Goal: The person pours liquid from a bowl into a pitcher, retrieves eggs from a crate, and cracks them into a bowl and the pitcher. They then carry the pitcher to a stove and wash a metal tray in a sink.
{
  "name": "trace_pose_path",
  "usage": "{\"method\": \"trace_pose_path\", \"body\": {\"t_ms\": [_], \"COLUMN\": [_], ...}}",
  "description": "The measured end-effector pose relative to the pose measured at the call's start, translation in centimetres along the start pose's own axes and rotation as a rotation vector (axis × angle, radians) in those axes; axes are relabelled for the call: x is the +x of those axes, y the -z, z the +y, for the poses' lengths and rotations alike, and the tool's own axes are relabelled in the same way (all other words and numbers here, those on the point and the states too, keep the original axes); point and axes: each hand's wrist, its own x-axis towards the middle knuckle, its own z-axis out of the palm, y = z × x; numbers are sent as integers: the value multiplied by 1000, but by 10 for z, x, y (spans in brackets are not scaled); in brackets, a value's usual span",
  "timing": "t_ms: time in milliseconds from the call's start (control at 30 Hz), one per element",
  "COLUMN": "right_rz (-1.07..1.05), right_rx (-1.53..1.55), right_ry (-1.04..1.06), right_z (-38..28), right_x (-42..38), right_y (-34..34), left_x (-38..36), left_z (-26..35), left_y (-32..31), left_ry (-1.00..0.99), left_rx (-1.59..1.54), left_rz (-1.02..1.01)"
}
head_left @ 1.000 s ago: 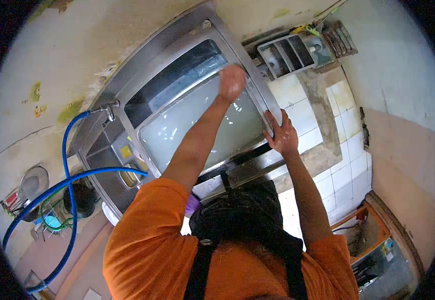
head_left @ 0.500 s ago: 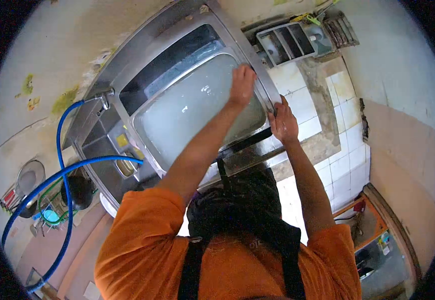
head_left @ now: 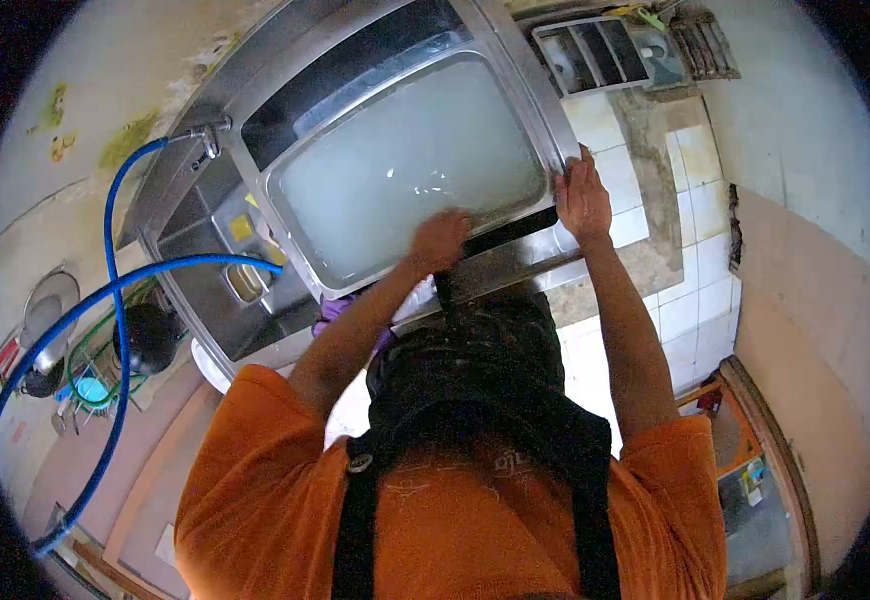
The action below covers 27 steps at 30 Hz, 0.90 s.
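A large rectangular metal tray [head_left: 273, 190] full of cloudy water [head_left: 385, 180] sits over the basin of a stainless steel sink [head_left: 545, 110]. At the tray's near rim is my left hand [head_left: 442, 238], its fingers curled together and slightly blurred. Whatever it may hold is hidden. My right hand [head_left: 583, 203] grips the sink's right-hand edge, thumb on the inner side and fingers over the top. Beneath the tray's near left corner, purple cloth [head_left: 335, 314] shows by my left forearm.
A tap [head_left: 210, 140] with a blue hose [head_left: 115, 230] stands at the left; the hose loops toward the tray's left side. Left of the tray, the sink's other part holds a yellow sponge [head_left: 242, 228] and a small metal dish [head_left: 247, 283]. A black pan [head_left: 145, 340] lies further left.
My left hand has moved from the tray's far right corner to its near rim. My right hand stays at the sink's edge. The view has shifted slightly.
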Motion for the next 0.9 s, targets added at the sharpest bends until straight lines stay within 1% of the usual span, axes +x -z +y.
{"method": "trace_pose_path", "body": {"t_ms": [33, 100, 133, 200, 233, 267, 300, 367, 400, 433, 467, 533, 567, 633, 667, 733, 767, 800, 833, 867, 900], "right_rz": [44, 49, 52, 50, 56, 65, 63, 64, 9, 10, 24, 39, 38, 27, 7, -68, -71, -9, 50, 46, 42], "right_rx": [-12, -7, 2, 15, 11, 7, 11, -59, -97, -97, -80, -62, -64, -59, -57, -77, -66, -88, -110, -60, -45], "right_ry": [35, 43, 46, 57, 71, 81, 86, 75, 34, 41, 51, 64, 61, 45, 24, -45, -42, 37, 116, 35, 36], "right_z": [4, 5, 3, 1, 0, -2, -2, -3, -5, -4, -2, -2, -2, -3, -3, -5, -5, -3, -3, -5, -8], "right_x": [1, -1, -1, 2, 2, 1, 3, 1, 3, 3, 1, 2, 5, 1, 2, 4, 5, 4, 2, 3, 4], "right_y": [-2, -5, -2, 3, 4, 3, 2, 2, 4, 3, 1, 1, 1, 1, 2, 3, 3, 1, 0, 1, 2], "left_x": [-23, -62, -71, -83, -77, -56, -33, 11, 40, 60, 67, 71, 65, 23, -7, -80, -112, -139, -158, -167, -175], "left_z": [-12, -76, -80, -87, -70, -36, -8, 27, 45, 60, 78, 104, 91, 37, 7, -52, -82, -109, -130, -131, -134], "left_y": [22, -5, -9, -17, -4, 26, 44, 32, 22, 14, 19, 39, 31, -5, -11, -12, -13, -14, -11, 11, 35], "left_ry": [28, 54, 61, 236, 247, 233, 216, 255, 225, 194, 200, 114, 117, 213, 265, 377, 422, 457, 457, 419, 306], "left_rx": [43, -90, -94, 0, -4, 21, 46, -169, -117, -66, -69, -158, -157, -261, -256, -113, -26, 60, 141, 223, 277], "left_rz": [-92, -129, -131, -174, -175, -314, -448, -259, -297, -335, -329, 25, 30, 176, 170, 28, -38, -109, -196, -275, -486]}}
